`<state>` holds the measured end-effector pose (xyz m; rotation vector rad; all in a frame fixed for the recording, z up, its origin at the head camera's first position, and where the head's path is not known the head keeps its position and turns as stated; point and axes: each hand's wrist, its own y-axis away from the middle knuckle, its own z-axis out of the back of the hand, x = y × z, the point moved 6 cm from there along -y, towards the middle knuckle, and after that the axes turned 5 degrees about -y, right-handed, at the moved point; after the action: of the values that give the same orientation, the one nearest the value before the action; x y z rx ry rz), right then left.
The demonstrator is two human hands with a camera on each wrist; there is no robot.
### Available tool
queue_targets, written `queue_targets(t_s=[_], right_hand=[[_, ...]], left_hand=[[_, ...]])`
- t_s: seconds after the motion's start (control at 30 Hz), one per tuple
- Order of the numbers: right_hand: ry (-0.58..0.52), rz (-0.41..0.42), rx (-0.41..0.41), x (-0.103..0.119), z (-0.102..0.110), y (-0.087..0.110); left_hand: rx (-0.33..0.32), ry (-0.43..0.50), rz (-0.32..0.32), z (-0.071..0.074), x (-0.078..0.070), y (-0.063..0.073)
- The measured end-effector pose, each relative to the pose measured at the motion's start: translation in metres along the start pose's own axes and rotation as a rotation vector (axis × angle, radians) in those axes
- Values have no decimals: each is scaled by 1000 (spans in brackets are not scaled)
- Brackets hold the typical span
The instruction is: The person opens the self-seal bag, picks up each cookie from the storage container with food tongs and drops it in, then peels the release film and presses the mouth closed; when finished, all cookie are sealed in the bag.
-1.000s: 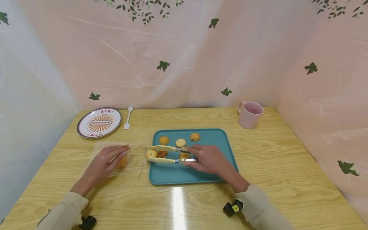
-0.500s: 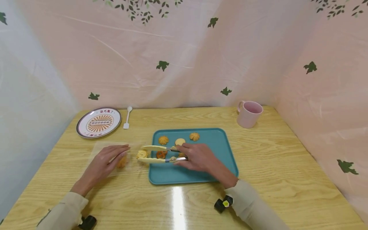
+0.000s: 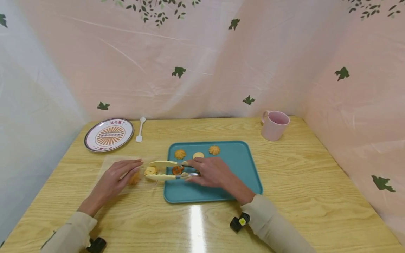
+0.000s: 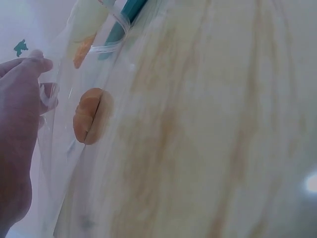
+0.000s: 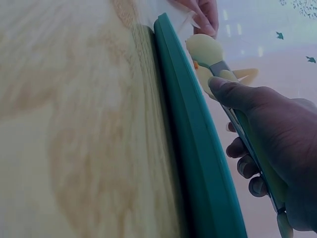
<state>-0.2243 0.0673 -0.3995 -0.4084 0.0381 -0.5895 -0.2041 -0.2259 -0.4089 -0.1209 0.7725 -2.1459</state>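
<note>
Head: tongs (image 3: pixel 160 177) and held cookie (image 3: pixel 151 170) have moved left, beyond the tray's (image 3: pixel 210 193) left edge, to the bag (image 3: pixel 111 162); transfer looks well along. Left wrist: murky, but left hand (image 4: pixel 22 104) seems to pinch the bag, biscuit (image 4: pixel 88 116) inside. Right wrist: right hand (image 5: pixel 270 139) grips the tongs.

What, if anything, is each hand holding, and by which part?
The right hand holds the tongs by their handles, with a pale cookie between the tips. The left hand pinches the clear bag near its open end; the exact grip is partly hidden.
</note>
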Motion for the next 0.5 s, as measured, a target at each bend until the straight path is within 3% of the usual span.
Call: queue_targets(t_s=[0.5], right_hand=[[0,7,47,8,-9,-16]], left_hand=[[-15,22,-11,1,0,0]])
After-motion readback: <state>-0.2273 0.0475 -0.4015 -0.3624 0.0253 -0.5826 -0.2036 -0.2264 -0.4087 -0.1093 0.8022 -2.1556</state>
